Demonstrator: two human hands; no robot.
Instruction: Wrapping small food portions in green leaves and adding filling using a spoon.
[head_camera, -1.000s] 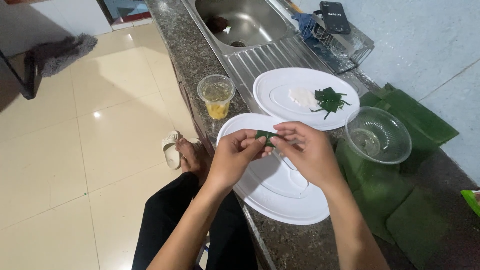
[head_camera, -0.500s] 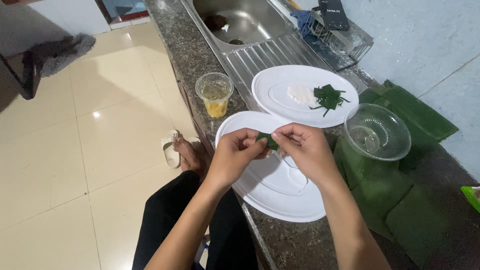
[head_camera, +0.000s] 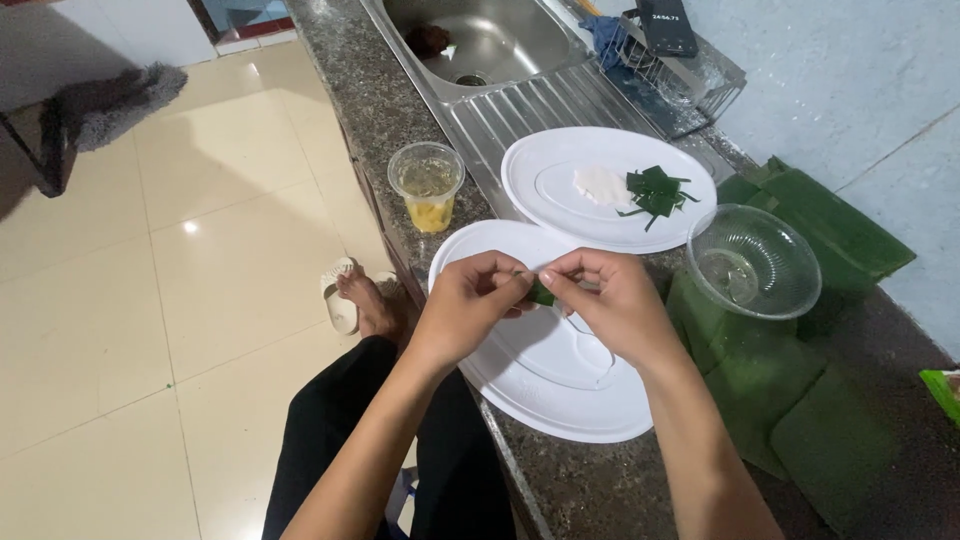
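We pinch a small green leaf piece between both hands over the near white plate.

Our left hand and right hand are closed, fingertips meeting on the leaf above the plate on the tabletop. Beyond sit a second plate with cut leaves, a clear bowl on banana leaves, and a plastic cup.

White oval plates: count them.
2. One white oval plate lies under both hands at the counter edge; the other white oval plate with green strips sits beside the sink drainboard.
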